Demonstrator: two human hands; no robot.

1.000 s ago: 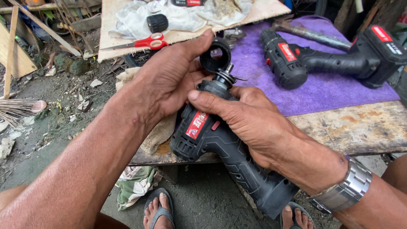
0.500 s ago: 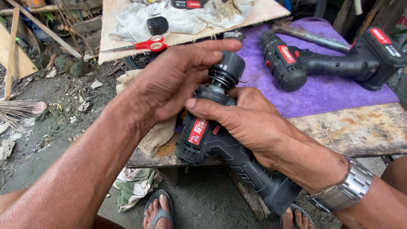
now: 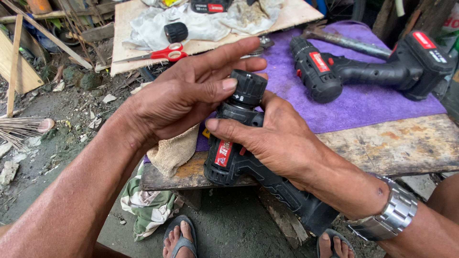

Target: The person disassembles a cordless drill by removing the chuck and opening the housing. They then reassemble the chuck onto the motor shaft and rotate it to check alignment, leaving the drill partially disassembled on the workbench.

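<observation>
My right hand (image 3: 282, 138) grips the body of a black cordless drill (image 3: 229, 157) with a red label, held over the front edge of a worn wooden bench (image 3: 397, 143). The drill's black chuck (image 3: 248, 88) points up and away from me. My left hand (image 3: 186, 95) rests against the chuck with its fingers stretched out flat, fingertips touching the chuck's side. A steel watch (image 3: 392, 215) sits on my right wrist.
A second black and red drill (image 3: 363, 69) lies on a purple cloth (image 3: 363, 110) on the bench, near a hammer (image 3: 344, 40). Red scissors (image 3: 165, 52), a black cap (image 3: 176, 32) and rags lie on a plywood board (image 3: 287, 14). A tan rag (image 3: 174, 153) hangs off the bench.
The chuck, seen from its open end before, now sits seated on the drill's nose. My left hand has gone from curled around it to flat, fingers extended against it.
</observation>
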